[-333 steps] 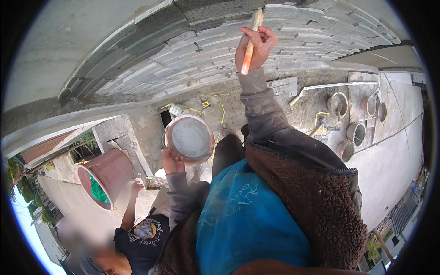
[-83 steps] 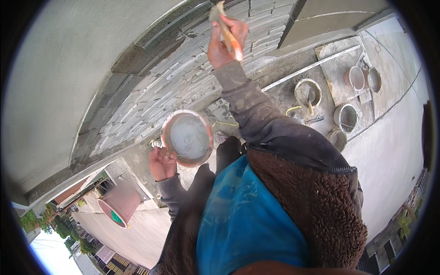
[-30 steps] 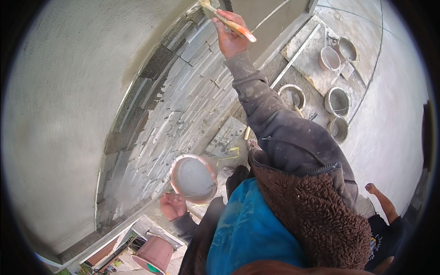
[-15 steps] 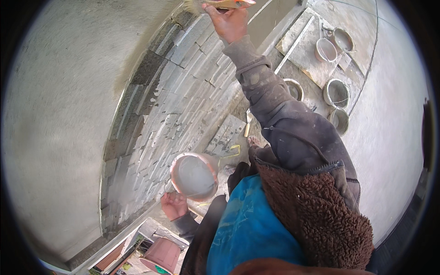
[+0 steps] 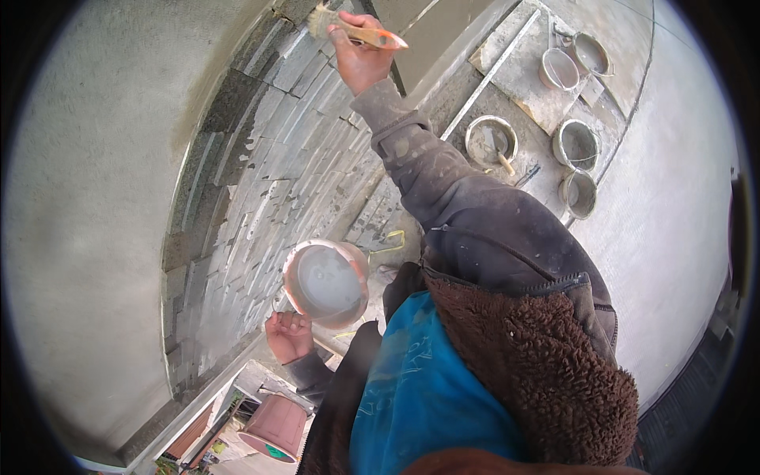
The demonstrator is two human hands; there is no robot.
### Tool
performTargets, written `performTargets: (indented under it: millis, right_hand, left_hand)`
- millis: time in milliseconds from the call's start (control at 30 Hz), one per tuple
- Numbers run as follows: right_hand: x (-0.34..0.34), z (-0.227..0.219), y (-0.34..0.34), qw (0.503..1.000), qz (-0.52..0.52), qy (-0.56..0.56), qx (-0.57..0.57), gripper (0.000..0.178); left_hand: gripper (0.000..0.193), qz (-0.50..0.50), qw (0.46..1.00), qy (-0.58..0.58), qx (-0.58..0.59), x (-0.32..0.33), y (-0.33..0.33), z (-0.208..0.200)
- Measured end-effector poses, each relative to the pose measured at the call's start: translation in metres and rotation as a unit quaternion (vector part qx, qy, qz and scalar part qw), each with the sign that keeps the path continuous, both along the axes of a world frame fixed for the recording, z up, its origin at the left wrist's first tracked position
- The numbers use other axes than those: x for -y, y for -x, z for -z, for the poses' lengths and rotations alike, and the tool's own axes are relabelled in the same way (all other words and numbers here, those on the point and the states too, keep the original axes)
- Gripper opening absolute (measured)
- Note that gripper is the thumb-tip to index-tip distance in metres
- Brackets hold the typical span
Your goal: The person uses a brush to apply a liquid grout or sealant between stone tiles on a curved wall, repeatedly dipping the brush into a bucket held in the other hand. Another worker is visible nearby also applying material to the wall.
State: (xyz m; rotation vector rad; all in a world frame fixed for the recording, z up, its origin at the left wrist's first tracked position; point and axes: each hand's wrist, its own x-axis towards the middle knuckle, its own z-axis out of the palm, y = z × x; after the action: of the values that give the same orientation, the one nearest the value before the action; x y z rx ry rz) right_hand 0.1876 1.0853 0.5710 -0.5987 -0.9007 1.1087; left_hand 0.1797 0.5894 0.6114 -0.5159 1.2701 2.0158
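Observation:
My right hand (image 5: 362, 63) is closed round the handle of a paintbrush (image 5: 370, 36) with an orange tip. Its pale bristles are at the upper edge of the stone-clad wall (image 5: 265, 170), made of grey stacked strips; whether they touch it I cannot tell. Lower down, my left hand (image 5: 289, 336) has its fingers curled at the rim of a pinkish bucket (image 5: 348, 261), apparently on its thin wire handle. The bucket is tilted toward the wall and contains a pale grey, watery liquid (image 5: 328, 279).
Several mortar buckets stand on the floor to the right, among them a round bucket (image 5: 475, 127) with a wooden-handled tool. A long straight strip (image 5: 495, 71) lies beside a board (image 5: 514, 95). Yellow strapping (image 5: 388, 241) is beyond my bucket; a large reddish pot (image 5: 275, 423) stands lower left.
My right hand and the paintbrush have come lower and leftward in view, showing the bristles. The whole view has shifted slightly, uncovering the floor bucket with the tool. My left hand keeps the bucket.

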Motion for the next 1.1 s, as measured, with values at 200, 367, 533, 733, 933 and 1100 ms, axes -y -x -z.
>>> performTargets:
  millis: [200,367,533,733,933,1100]
  right_hand:
    - [0.008,0.002,-0.002,0.995,-0.08,0.042,0.045,0.019]
    - [0.033,-0.005,0.027,0.994,0.014,0.042,-0.099,0.02]
    - [0.069,0.012,0.014,0.968,-0.242,0.037,-0.046,0.026]
    - [0.002,0.009,-0.003,0.994,-0.009,-0.027,0.108,0.026]
    - [0.068,0.014,0.002,0.968,-0.226,-0.075,0.073,0.017]
    - [0.022,0.034,-0.006,0.998,-0.049,0.006,0.036,0.019]
  left_hand:
    - [0.026,-0.012,1.0,0.015,0.006,0.001,-0.007,0.007]
    - [0.025,-0.029,0.998,0.046,-0.005,-0.008,-0.002,0.009]
    - [0.024,-0.027,0.999,0.024,-0.012,0.002,-0.015,0.008]
    - [0.023,-0.029,0.998,0.055,-0.013,-0.004,-0.015,0.013]
    - [0.021,-0.04,0.999,0.013,0.016,0.023,-0.022,0.024]
    - [0.022,-0.037,0.999,0.003,0.009,0.02,-0.025,0.025]
